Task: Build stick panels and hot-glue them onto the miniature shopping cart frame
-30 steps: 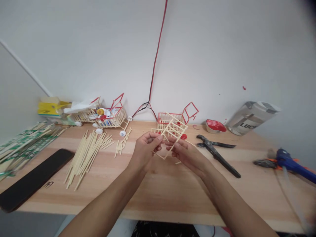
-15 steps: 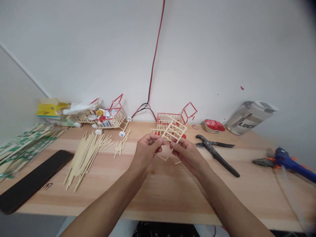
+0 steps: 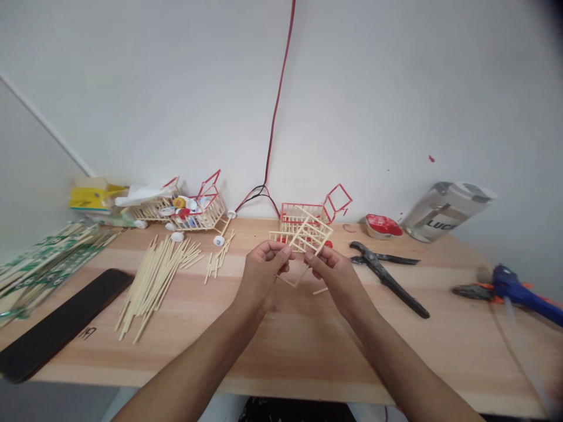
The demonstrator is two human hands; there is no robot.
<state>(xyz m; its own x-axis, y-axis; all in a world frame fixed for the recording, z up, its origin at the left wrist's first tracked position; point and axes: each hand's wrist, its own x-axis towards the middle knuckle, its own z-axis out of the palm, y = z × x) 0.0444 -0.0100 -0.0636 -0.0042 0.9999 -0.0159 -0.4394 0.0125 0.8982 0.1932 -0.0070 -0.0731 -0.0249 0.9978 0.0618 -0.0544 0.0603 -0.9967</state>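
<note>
Between both hands I hold a small frame of pale wooden sticks [image 3: 313,232], tilted above the table. My left hand [image 3: 265,265] pinches its lower left corner with thumb and fingertips. On the other side, my right hand [image 3: 331,267] grips the lower right edge. Right behind the frame stands a small stick-built cart [image 3: 290,208] with a red rim and a red handle, partly hidden by what I hold. Under my hands, more thin sticks joined at an angle [image 3: 288,282] show; whether they belong to the held frame I cannot tell.
Loose sticks [image 3: 152,287], a black slab [image 3: 65,322] and packaged sticks [image 3: 48,258] lie left. Two stick carts with bottle caps [image 3: 193,214] stand behind them. To the right are pliers [image 3: 387,278], a red-stained dish [image 3: 382,225], a blue glue gun [image 3: 510,284] and a tilted bag [image 3: 448,211].
The view has shifted very slightly, so everything sits a little lower and to the right. Both hands keep the same hold on the stick frame.
</note>
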